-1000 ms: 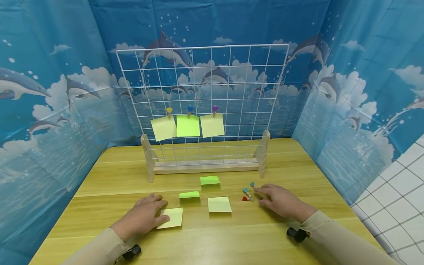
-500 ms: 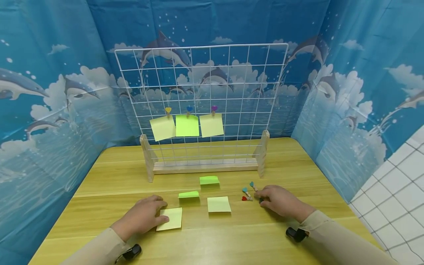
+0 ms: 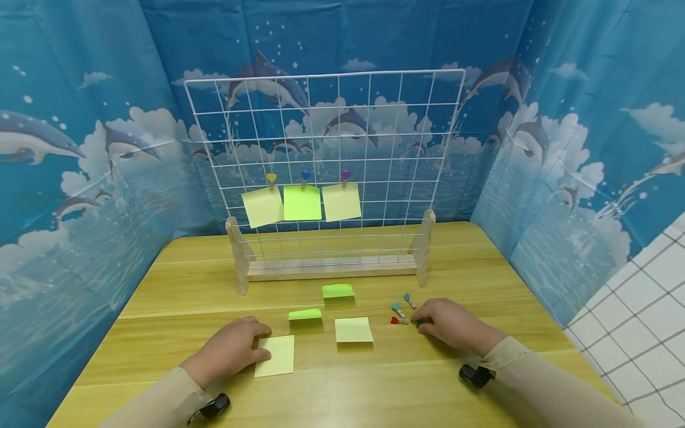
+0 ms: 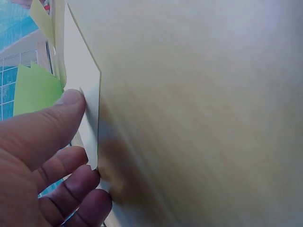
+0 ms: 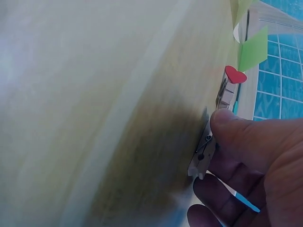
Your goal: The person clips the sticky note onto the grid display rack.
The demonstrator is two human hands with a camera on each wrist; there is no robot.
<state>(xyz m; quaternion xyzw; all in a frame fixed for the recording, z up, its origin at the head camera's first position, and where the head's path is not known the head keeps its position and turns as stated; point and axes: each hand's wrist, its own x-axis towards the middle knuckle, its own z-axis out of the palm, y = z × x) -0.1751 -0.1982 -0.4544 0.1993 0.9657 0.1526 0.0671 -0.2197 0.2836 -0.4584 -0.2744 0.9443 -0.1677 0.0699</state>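
Observation:
My left hand (image 3: 230, 349) pinches a pale yellow sticky note (image 3: 280, 355) at its left edge. In the left wrist view the thumb lies on top of the note (image 4: 85, 61), with curled fingers at its edge. Between thumb and fingers, my right hand (image 3: 451, 324) grips a small wooden clothespin (image 5: 202, 158); its dark green end (image 3: 419, 323) peeks out in the head view. Just left of that hand lie a clothespin with a red heart (image 3: 395, 320) and two with teal hearts, one nearer (image 3: 396, 307) and one farther (image 3: 408, 298).
A white wire grid (image 3: 339, 160) stands in a wooden base (image 3: 332, 272). Three notes hang on it from heart clothespins, the middle one bright green (image 3: 302, 203). On the table (image 3: 364, 392) lie another yellow note (image 3: 354, 330) and two green ones (image 3: 305, 315).
The right fingers have closed round the clothespin with the dark green end and drawn slightly left. The yellow note under the left thumb has turned a little, its near edge shifting toward me.

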